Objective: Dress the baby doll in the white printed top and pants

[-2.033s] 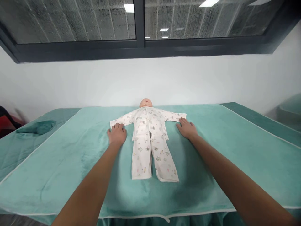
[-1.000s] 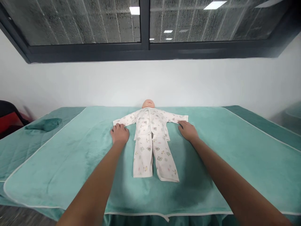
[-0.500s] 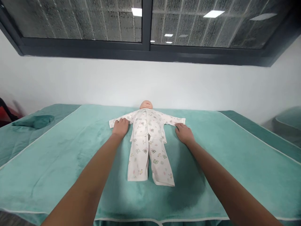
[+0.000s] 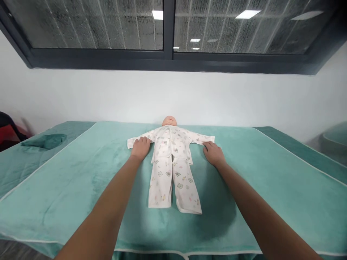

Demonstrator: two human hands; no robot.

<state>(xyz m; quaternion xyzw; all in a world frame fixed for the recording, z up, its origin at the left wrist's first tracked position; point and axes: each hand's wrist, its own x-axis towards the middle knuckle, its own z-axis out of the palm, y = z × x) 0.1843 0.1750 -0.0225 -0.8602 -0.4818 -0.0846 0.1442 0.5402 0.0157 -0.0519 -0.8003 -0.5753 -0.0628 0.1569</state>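
A baby doll [image 4: 169, 121] lies on its back on the green bed cover, head at the far side near the wall. It is dressed in a white printed top [image 4: 170, 142] and matching white trousers [image 4: 187, 184], both spread flat with the sleeves stretched out sideways. My left hand [image 4: 141, 147] rests palm down with its fingertips on the lower edge of the sleeve at the left. Across the doll, my right hand [image 4: 213, 153] lies palm down, fingers touching the cuff of the other sleeve. Neither hand visibly grips the cloth. The doll's own hands are hidden.
The green cover [image 4: 81, 187] with white piping spreads over the bed. A small darker green cushion-like bump [image 4: 45, 141] is at the left, near a red and black object [image 4: 9, 131]. Behind the bed stands a white wall [image 4: 121, 95] under a dark-framed window [image 4: 168, 61].
The view has shifted very slightly. Both hands stay on the sleeves, and the doll and its clothes look the same.
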